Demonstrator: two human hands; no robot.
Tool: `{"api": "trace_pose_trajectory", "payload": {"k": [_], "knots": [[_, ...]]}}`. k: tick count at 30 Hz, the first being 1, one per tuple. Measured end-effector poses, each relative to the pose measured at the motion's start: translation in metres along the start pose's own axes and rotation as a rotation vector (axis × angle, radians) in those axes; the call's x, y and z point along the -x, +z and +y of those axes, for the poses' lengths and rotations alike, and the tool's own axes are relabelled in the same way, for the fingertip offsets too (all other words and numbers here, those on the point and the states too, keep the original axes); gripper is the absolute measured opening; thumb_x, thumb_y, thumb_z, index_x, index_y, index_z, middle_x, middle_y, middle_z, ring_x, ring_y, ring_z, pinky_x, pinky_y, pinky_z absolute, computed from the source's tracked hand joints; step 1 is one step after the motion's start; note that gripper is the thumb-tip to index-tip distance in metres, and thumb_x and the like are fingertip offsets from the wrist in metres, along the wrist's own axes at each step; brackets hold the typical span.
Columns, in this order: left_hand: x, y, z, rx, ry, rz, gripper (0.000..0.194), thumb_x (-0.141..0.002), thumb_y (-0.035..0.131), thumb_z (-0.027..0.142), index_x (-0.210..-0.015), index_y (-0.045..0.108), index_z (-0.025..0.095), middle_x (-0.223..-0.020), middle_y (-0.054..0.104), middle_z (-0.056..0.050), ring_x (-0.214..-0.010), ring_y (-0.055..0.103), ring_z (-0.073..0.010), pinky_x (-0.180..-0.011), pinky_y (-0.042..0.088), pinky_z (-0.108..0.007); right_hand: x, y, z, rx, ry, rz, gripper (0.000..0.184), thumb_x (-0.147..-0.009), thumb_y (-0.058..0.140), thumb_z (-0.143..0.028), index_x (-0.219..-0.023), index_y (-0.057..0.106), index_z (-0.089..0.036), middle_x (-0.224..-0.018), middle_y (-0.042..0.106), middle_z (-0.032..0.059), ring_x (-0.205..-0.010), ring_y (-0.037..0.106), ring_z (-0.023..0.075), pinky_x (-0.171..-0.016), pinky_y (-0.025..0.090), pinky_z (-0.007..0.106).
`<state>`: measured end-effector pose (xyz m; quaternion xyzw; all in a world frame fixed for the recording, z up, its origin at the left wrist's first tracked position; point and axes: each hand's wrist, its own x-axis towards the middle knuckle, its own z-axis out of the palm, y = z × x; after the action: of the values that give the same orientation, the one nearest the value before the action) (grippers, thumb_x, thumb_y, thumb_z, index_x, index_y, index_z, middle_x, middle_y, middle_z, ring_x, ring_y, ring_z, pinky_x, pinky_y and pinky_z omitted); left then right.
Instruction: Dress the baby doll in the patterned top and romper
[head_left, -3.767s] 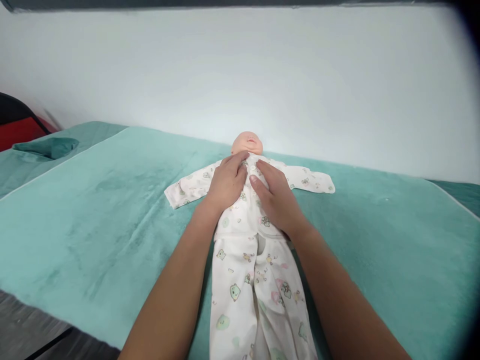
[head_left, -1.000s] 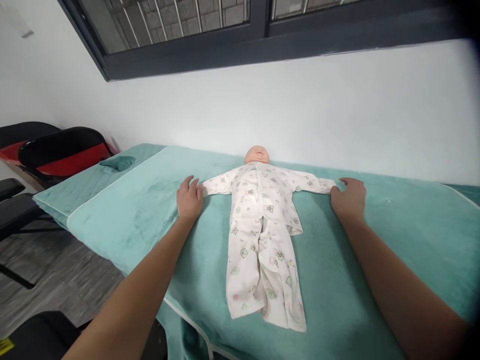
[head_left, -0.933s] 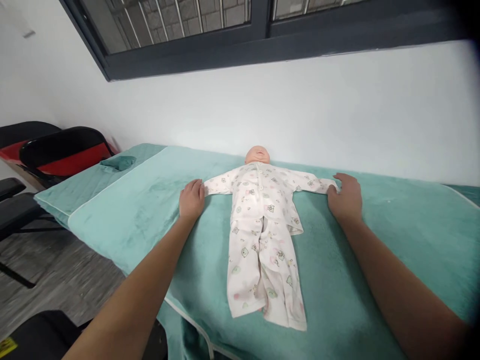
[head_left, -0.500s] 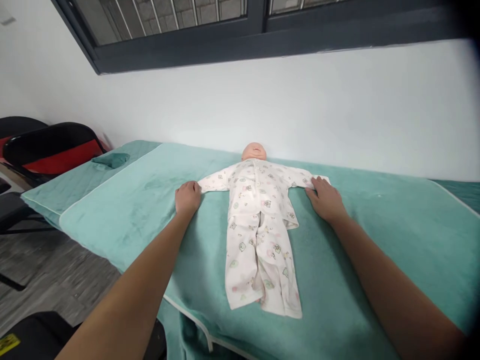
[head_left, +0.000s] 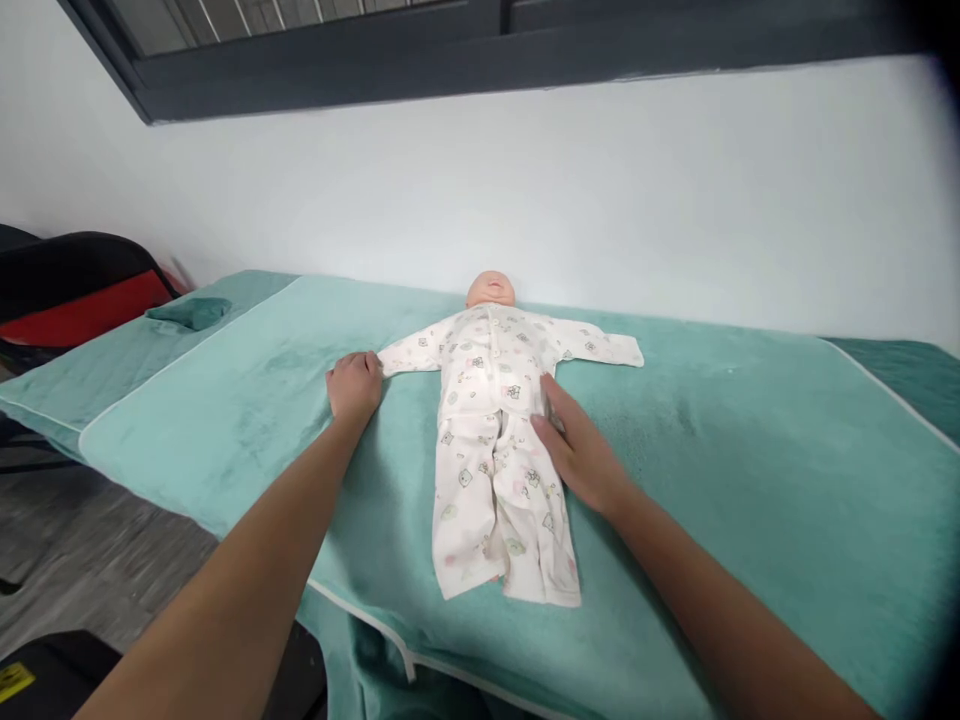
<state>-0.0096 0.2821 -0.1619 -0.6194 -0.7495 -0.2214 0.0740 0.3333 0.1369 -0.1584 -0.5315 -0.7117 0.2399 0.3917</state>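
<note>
A baby doll (head_left: 491,289) lies on its back, dressed in a white patterned pajama top (head_left: 480,360) and matching pants (head_left: 465,500). Its arms are spread to both sides, with the feet hidden by the pant legs. At the end of the sleeve on the left, my left hand (head_left: 354,387) has its fingers curled on the cuff. My right hand (head_left: 581,445) is at the doll's side by the waist, thumb and fingers apart, touching the edge of the clothes. The other sleeve (head_left: 600,346) lies flat, free of any hand.
A green plush cover (head_left: 720,450) with white piping spreads under the doll. The white wall (head_left: 600,200) and dark window frame (head_left: 315,75) stand behind. Black and red chairs (head_left: 82,290) are at the left, and a black item with a yellow label (head_left: 60,670) is at lower left.
My right hand has left the sleeve cuff on the right and moved inward to the doll's waist. My left hand stays at its cuff. The view has shifted slightly.
</note>
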Motion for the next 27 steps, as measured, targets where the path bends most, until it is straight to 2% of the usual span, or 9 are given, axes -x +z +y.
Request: {"api": "trace_pose_trajectory", "payload": {"k": [3, 5, 8, 10, 14, 16, 19, 23, 27], "knots": [[-0.001, 0.002, -0.001, 0.002, -0.013, 0.011, 0.051, -0.099, 0.024, 0.034, -0.099, 0.072, 0.018, -0.119, 0.071, -0.017, -0.116, 0.059, -0.033, -0.095, 0.041, -0.046, 0.035, -0.003, -0.02, 0.072, -0.252, -0.009, 0.059, -0.099, 0.053, -0.041, -0.154, 0.035, -0.033, -0.164, 0.034, 0.0064, -0.153, 0.029, 0.0276, -0.123, 0.031, 0.056], [-0.002, 0.003, -0.003, 0.011, -0.022, 0.011, 0.05, -0.099, 0.024, 0.033, -0.099, 0.072, 0.017, -0.12, 0.071, -0.017, -0.116, 0.058, -0.0331, -0.095, 0.041, -0.046, 0.064, 0.002, -0.039, 0.073, -0.355, -0.067, 0.055, -0.095, 0.06, -0.036, -0.148, 0.042, -0.032, -0.153, 0.049, 0.0081, -0.146, 0.04, 0.0278, -0.12, 0.036, 0.054], [-0.002, 0.004, -0.005, 0.023, -0.029, 0.009, 0.051, -0.1, 0.024, 0.034, -0.1, 0.072, 0.017, -0.12, 0.071, -0.017, -0.116, 0.059, -0.0326, -0.094, 0.042, -0.046, 0.104, 0.018, -0.064, 0.122, -0.337, -0.068, 0.042, -0.091, 0.065, -0.032, -0.131, 0.054, -0.028, -0.123, 0.068, 0.0076, -0.121, 0.061, 0.0283, -0.118, 0.036, 0.056], [-0.002, 0.004, -0.006, 0.02, -0.037, 0.012, 0.051, -0.1, 0.024, 0.034, -0.1, 0.072, 0.017, -0.119, 0.071, -0.017, -0.115, 0.059, -0.0327, -0.094, 0.043, -0.046, 0.12, 0.03, -0.073, 0.192, -0.297, -0.004, 0.032, -0.091, 0.065, -0.028, -0.122, 0.058, -0.028, -0.111, 0.071, 0.0052, -0.11, 0.065, 0.0284, -0.117, 0.033, 0.059], [-0.002, 0.003, -0.004, 0.02, -0.036, 0.026, 0.051, -0.1, 0.025, 0.034, -0.099, 0.072, 0.016, -0.119, 0.07, -0.019, -0.115, 0.059, -0.0341, -0.094, 0.043, -0.048, 0.122, 0.043, -0.08, 0.282, -0.204, 0.084, 0.021, -0.091, 0.062, -0.021, -0.11, 0.061, -0.03, -0.103, 0.071, 0.0017, -0.105, 0.063, 0.0282, -0.117, 0.023, 0.064], [-0.002, 0.003, -0.004, 0.026, -0.034, 0.025, 0.051, -0.1, 0.024, 0.034, -0.099, 0.072, 0.015, -0.118, 0.07, -0.019, -0.115, 0.059, -0.0345, -0.094, 0.043, -0.048, 0.117, 0.044, -0.085, 0.279, -0.2, 0.076, 0.014, -0.089, 0.062, -0.017, -0.096, 0.059, -0.029, -0.092, 0.07, -0.0005, -0.099, 0.063, 0.0264, -0.117, 0.023, 0.064], [-0.002, 0.004, -0.004, 0.036, -0.036, 0.018, 0.051, -0.099, 0.025, 0.033, -0.1, 0.072, 0.014, -0.119, 0.07, -0.02, -0.116, 0.058, -0.0355, -0.096, 0.042, -0.05, 0.115, 0.049, -0.098, 0.254, -0.23, 0.106, 0.018, -0.084, 0.06, -0.011, -0.079, 0.049, -0.026, -0.076, 0.063, -0.003, -0.085, 0.061, 0.022, -0.118, 0.025, 0.06], [-0.002, 0.006, -0.006, 0.046, -0.031, 0.037, 0.052, -0.1, 0.024, 0.034, -0.102, 0.072, 0.014, -0.119, 0.069, -0.021, -0.117, 0.058, -0.0363, -0.097, 0.041, -0.051, 0.127, 0.068, -0.115, 0.171, -0.245, 0.199, 0.016, -0.081, 0.056, -0.012, -0.077, 0.049, -0.026, -0.074, 0.061, -0.0026, -0.078, 0.059, 0.0199, -0.116, 0.03, 0.055], [-0.003, 0.006, -0.006, 0.022, -0.036, 0.025, 0.05, -0.099, 0.025, 0.034, -0.103, 0.072, 0.015, -0.119, 0.069, -0.019, -0.115, 0.058, -0.0361, -0.095, 0.042, -0.05, 0.141, 0.076, -0.117, 0.215, -0.19, 0.265, 0.013, -0.085, 0.058, -0.013, -0.08, 0.054, -0.025, -0.078, 0.063, -0.0023, -0.086, 0.061, 0.0197, -0.117, 0.027, 0.052]]}}
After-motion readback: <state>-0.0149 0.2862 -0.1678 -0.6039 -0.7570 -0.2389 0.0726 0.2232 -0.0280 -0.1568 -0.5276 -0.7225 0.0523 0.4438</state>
